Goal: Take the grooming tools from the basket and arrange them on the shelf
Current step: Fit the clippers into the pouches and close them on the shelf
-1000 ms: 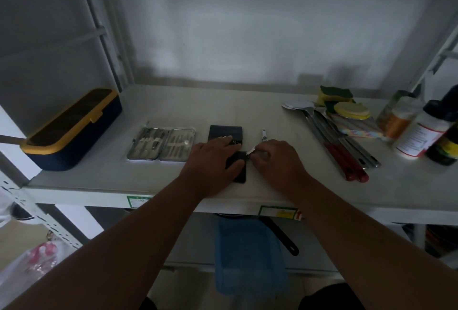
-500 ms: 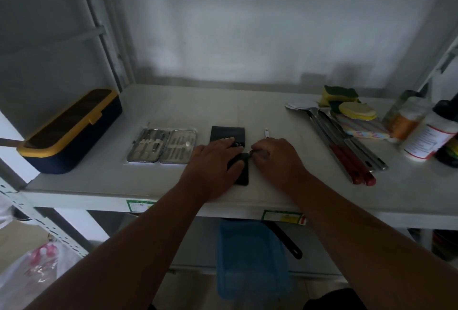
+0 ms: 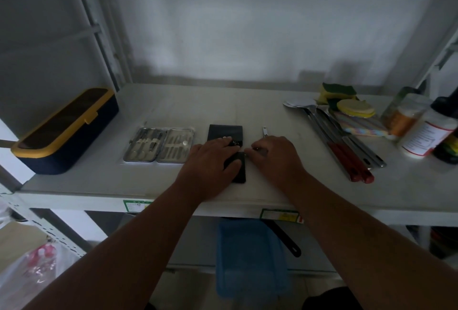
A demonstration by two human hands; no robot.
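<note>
On the white shelf (image 3: 247, 104) lies an open black grooming case (image 3: 225, 132). My left hand (image 3: 210, 161) rests flat on its near half and hides most of it. My right hand (image 3: 275, 154) lies just right of the case and pinches a small metal tool at the case's edge. A thin metal tool (image 3: 264, 130) sticks out beyond my right hand's knuckles. Left of the black case lies an open silver manicure set (image 3: 158, 145) with several tools in it.
A navy and yellow box (image 3: 67, 131) stands at the shelf's left end. Spoons and red-handled utensils (image 3: 342, 141), sponges (image 3: 347, 101) and bottles (image 3: 426, 133) crowd the right end. A blue basket (image 3: 250, 257) sits on the level below.
Both hands have stayed on the black case. My right hand has shifted slightly toward the case and covers more of the thin metal tool.
</note>
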